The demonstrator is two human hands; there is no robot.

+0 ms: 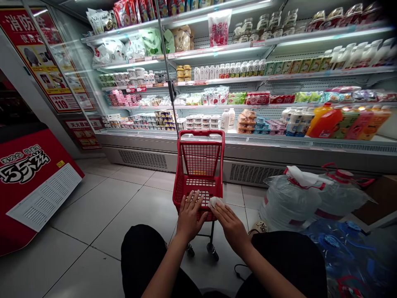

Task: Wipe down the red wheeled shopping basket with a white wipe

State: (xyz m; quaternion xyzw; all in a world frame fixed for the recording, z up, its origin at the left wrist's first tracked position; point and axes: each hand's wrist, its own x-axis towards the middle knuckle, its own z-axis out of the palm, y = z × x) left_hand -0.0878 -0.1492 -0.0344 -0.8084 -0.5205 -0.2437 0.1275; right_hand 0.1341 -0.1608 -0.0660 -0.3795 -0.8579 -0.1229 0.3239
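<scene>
"Black trousers [144,256] come nearest in the head view, one knee left and one right. What lies between them?"

"Two bare forearms [167,265], reaching toward a small red shopping cart [177,186]. It stands on the tiled floor [139,211] just beyond the knees, its tall mesh back on the far side."

"How is the left hand [188,217] set?"

"Palm down at the near side of the basket, fingers straight and fanned apart, gripping nothing that I can see. Whether it touches the rim, I can't tell."

"And the right hand [231,227]?"

"Fingers nearly straight and close together, with a white cloth [214,202] at their tips, at the cart's near right corner. Its thumb is hidden, so I can't tell whether they pinch the cloth or only press it."

"What's around?"

"Far side, a fridge [257,155] with shelves of bottles and tubs; left, a red cabinet [27,188]; right, big clear water bottles [291,203], with blue jugs [333,244] nearer."
</scene>
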